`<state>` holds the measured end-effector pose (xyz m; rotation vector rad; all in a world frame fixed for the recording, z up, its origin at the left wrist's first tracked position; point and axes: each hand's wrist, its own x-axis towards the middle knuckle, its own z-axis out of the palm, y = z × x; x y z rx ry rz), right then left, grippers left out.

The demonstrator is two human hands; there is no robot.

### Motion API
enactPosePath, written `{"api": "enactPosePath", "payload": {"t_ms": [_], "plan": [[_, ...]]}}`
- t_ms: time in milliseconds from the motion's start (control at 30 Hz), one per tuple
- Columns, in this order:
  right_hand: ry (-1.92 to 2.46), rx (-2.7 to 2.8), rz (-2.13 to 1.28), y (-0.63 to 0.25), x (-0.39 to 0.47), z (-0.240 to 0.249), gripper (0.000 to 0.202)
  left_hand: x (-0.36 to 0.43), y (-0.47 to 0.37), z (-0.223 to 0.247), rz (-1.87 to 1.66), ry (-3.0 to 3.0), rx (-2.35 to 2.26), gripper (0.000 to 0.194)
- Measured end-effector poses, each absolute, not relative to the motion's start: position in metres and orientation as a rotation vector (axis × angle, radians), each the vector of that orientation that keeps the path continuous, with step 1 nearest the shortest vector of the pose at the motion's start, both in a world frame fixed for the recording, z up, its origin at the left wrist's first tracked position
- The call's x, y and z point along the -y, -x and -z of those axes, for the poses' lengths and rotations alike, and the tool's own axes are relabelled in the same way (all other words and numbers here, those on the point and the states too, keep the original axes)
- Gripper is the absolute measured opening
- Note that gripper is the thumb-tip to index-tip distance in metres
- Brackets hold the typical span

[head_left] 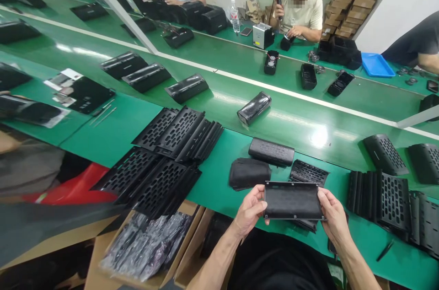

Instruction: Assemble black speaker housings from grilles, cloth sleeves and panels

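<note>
Centre-left, slotted panels (180, 132) stacked, seemingly unlined; centre, black sheets (249, 174) piled on the desk (216, 189); lower centre-right, left hand (251, 208) and right hand (332, 210) grip a black panel (291, 202) by its ends, dark lining (283, 207) apparently in; far right, further panels (394, 198), likely undone.

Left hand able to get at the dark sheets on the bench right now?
Probably yes: the dark sheets lie just beyond the left hand with nothing on top, though it would first have to release the black panel.

Held panel (292, 202) matt, probably plastic; conveyor belt (291, 114) glossy.
</note>
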<state>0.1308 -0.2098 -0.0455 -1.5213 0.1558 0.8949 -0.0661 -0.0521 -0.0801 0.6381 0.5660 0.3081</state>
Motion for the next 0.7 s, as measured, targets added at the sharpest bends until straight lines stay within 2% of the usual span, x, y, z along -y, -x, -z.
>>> {"api": "enactPosePath", "payload": {"t_ms": [167, 267, 367, 433, 533, 700], "plan": [[1.471, -0.105, -0.996, -0.138, 0.2, 0.037, 0.043, 0.046, 0.065, 0.086, -0.307, -0.372, -0.53, 0.04], [1.435, -0.001, -1.173, -0.145, 0.183, 0.033, 0.042, 0.039, 0.054, 0.09, -0.172, -0.229, -0.505, 0.055], [1.446, 0.158, -1.342, -0.151, 0.153, 0.031, 0.043, 0.033, 0.043, 0.093, -0.028, -0.184, -0.493, 0.053], [1.463, 0.28, -1.43, -0.154, 0.127, 0.03, 0.045, 0.03, 0.042, 0.095, 0.004, -0.14, -0.489, 0.052], [1.493, 0.408, -1.532, -0.161, 0.077, 0.026, 0.045, 0.027, 0.051, 0.098, -0.025, -0.04, -0.465, 0.062], [1.652, 0.253, -1.36, -0.192, -0.049, 0.043, 0.028, 0.021, 0.089, 0.097, -0.206, 0.081, -0.453, 0.071]]}}
